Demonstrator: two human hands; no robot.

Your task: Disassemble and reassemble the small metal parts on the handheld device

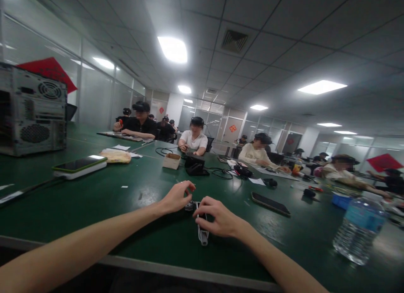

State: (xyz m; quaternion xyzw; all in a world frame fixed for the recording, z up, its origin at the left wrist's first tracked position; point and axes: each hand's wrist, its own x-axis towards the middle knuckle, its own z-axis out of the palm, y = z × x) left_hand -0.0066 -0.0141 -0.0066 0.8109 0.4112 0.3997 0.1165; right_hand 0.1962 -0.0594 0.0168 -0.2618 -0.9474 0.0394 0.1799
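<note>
My left hand point(178, 197) is held just above the table with its fingers curved and apart, holding nothing that I can see. Below its fingertips is a small grey metal part point(189, 206). My right hand point(219, 216) hovers loosely curled over a narrow white-edged object point(203, 237), thumb and fingers apart. This object lies lengthwise toward me, its near end showing a pale grey tip. Its middle is hidden by my right fingers, so its kind is unclear. Whether the metal part is joined to it, I cannot tell.
Around me on the green table point(142, 246) are a dark phone point(270, 204), a water bottle point(360, 230), a white device with a green-edged screen point(80, 167), a small open box point(171, 161), black cabled equipment point(195, 164) and a computer case point(34, 112). Several people sit beyond.
</note>
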